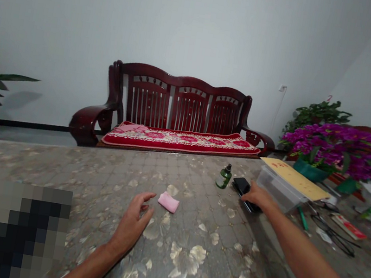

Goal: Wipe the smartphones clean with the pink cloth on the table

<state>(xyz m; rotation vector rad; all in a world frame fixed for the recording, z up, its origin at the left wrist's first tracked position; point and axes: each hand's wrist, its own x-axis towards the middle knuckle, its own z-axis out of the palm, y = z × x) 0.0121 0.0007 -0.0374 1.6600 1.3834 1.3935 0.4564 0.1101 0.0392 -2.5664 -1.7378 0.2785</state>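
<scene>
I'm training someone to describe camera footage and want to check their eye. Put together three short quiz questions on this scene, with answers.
1. Which thing is nearest to the left hand?
A) purple flowers
B) pink cloth
C) red seat cover

2. True or false: the green bottle stands upright on the table.

3. Which hand is at the black flat thing beside the green bottle?

Key
1. B, the pink cloth, just past the fingertips.
2. True; its dark top points up.
3. The right hand; how firmly it holds the thing is hard to tell.
</scene>
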